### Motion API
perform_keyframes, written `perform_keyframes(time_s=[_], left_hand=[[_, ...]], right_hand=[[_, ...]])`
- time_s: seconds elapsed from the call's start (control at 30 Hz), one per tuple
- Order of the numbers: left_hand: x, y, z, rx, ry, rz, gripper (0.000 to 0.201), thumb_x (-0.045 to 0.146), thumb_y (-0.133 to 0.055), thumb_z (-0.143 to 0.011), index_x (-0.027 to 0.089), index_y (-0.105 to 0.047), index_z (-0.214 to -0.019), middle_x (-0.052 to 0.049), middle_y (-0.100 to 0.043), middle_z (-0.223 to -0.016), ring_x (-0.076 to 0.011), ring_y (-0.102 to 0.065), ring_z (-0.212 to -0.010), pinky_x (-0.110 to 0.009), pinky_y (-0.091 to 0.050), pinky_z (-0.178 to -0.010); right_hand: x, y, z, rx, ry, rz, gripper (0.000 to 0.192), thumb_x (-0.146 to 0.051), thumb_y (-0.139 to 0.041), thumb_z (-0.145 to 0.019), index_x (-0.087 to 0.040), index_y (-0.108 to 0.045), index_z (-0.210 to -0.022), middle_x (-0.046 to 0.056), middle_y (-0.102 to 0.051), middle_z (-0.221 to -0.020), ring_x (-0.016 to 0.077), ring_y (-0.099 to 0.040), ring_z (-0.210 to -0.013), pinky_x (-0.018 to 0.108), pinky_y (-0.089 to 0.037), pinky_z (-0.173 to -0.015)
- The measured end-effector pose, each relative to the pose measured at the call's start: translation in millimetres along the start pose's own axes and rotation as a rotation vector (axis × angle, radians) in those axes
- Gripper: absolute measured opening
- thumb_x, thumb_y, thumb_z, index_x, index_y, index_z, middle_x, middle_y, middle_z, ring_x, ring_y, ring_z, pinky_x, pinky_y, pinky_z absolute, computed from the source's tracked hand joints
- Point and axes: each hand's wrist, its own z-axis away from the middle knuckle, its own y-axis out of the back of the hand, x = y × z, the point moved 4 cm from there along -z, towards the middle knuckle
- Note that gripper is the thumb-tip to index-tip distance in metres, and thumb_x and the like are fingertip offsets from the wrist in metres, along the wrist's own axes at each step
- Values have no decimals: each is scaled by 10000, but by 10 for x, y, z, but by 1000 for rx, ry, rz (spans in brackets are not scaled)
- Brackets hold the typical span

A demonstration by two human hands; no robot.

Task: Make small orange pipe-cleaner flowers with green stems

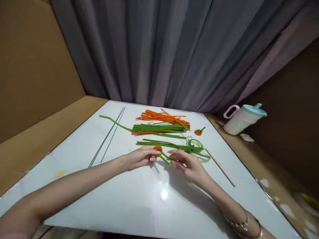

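- My left hand (142,157) rests low over the white table (139,202), fingers drawn together and pinching the small orange pipe-cleaner flower (158,148) at its head.
- My right hand (187,163) sits just beside the left, fingertips curled in and pinching the green stem (164,159) that runs down from the orange flower.
- The flower and its stem lie between my two hands, just above the table surface, near the table's middle.
- Just behind the hands, a loose bunch of green pipe cleaners (171,145) lies across the table, its right end near a roll of green tape (195,143).
- Further back lies a thicker green bundle (159,128), with a pile of orange pipe cleaners (163,117) touching its far side.
- A second finished orange flower (198,132) lies to the right of these piles, apart from them.
- Thin metal wires (109,134) lie diagonally on the left part of the table, well apart from my hands.
- A wooden stick (220,167) lies to the right of my right hand.
- A lidded plastic jug (243,119) stands off the table on the right ledge.
- My right wrist carries a bracelet (245,224).
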Motion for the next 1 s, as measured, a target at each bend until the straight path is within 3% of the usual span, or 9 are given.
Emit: perform_keyframes(time_s=[0.13,0.2,0.27,0.4,0.5,0.6,0.7,0.8,1.0], left_hand=[[19,-113,69,-111,-12,-182,223,256,-685,-706,140,-494,-724,66,-417,-554,-57,-404,-493,-202,-350,-526],[13,-129,83,-125,-27,-278,211,272,-661,-715,147,-492,-694,70,-396,-512,-72,-415,-475,-208,-348,-500],[3,-125,84,-123,-34,-334,188,269,-635,-722,150,-494,-687,71,-390,-506,-69,-402,-452,-205,-345,-476],[5,-118,75,-137,-35,-364,140,245,-583,-730,158,-479,-697,90,-340,-515,-48,-315,-411,-212,-398,-468],[13,-131,77,-157,-30,-409,91,214,-555,-709,156,-490,-734,93,-323,-531,-49,-327,-404,-211,-415,-443],[9,-124,81,-98,-36,-532,115,201,-544,-682,147,-519,-781,63,-422,-608,-57,-418,-416,-210,-413,-410],[1,-132,98,-67,-64,-652,123,187,-542,-667,155,-520,-784,41,-485,-686,-62,-463,-430,-201,-381,-389],[-9,-159,127,-102,-76,-725,71,171,-531,-687,160,-497,-749,60,-460,-579,-64,-436,-430,-190,-334,-410],[1,-163,160,-134,-73,-795,105,204,-583,-725,162,-487,-733,61,-456,-563,-72,-422,-471,-192,-316,-450]], right_hand=[[-102,299,-107,-80,0,194,231,-171,-422,-821,-159,-622,-936,60,-695,-795,128,-617,-536,243,-474,-553],[-185,321,-178,-172,1,363,235,-144,-441,-824,-170,-641,-942,66,-706,-837,156,-642,-654,247,-458,-613],[-270,252,-238,-279,4,516,227,-141,-472,-832,-183,-646,-972,78,-706,-901,187,-647,-774,252,-433,-666],[-376,18,-299,-442,-1,699,157,-154,-485,-849,-175,-624,-920,58,-667,-735,151,-584,-609,214,-327,-531],[-424,-41,-328,-455,28,781,144,-137,-458,-874,-162,-599,-878,47,-636,-677,127,-532,-554,209,-254,-493],[-494,-5,-366,-468,140,848,189,-91,-443,-869,-177,-610,-845,39,-640,-689,119,-517,-565,222,-234,-511],[-563,31,-417,-506,238,868,217,-51,-461,-829,-183,-623,-771,23,-633,-681,111,-502,-575,234,-227,-525],[-589,37,-489,-525,288,812,225,-54,-469,-822,-171,-639,-731,31,-639,-729,108,-507,-614,231,-241,-533],[-356,85,-666,-666,208,505,188,-95,-504,-823,-144,-676,-765,5,-591,-613,98,-500,-582,210,-327,-567]])
